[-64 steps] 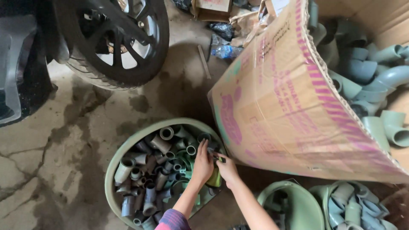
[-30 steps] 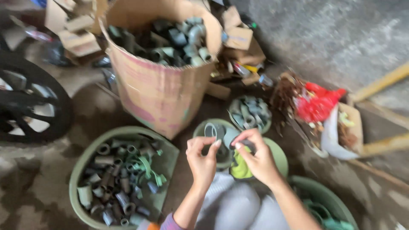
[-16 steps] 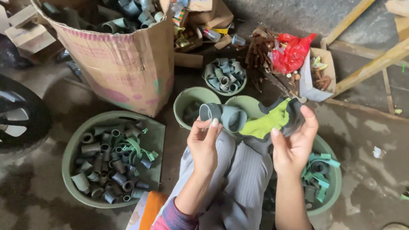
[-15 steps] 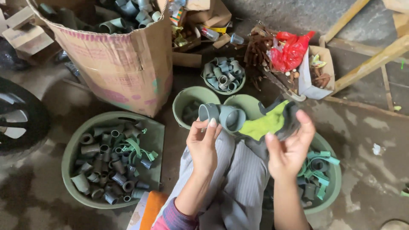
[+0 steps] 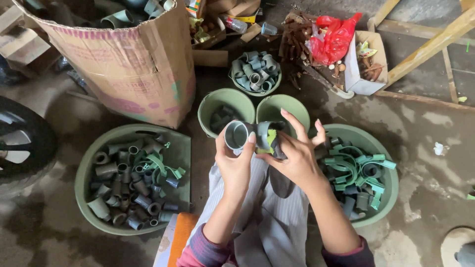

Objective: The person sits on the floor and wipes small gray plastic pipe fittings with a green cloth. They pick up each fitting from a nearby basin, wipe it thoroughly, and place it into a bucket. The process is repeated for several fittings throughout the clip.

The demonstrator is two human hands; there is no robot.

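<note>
My left hand (image 5: 235, 165) grips a grey plastic pipe fitting (image 5: 239, 134) by its open round end, holding it over my lap. My right hand (image 5: 294, 155) presses a yellow-green cloth (image 5: 270, 139) against the other end of the same fitting, fingers spread over it. Both hands meet above my grey trousers (image 5: 269, 217), just in front of two small green buckets (image 5: 225, 101) (image 5: 282, 106).
A green basin (image 5: 94, 158) of grey fittings lies at left, another basin (image 5: 381, 148) with green clips at right. A small bowl (image 5: 254, 74) of fittings, a big cardboard box (image 5: 133, 64), a wheel (image 5: 20, 143), a red bag (image 5: 334, 34) and wooden bars (image 5: 430, 44) surround me.
I took a fitting from the left basin and brought it over my lap. My right hand's cloth, earlier held open beside it, now wraps against the fitting's end.
</note>
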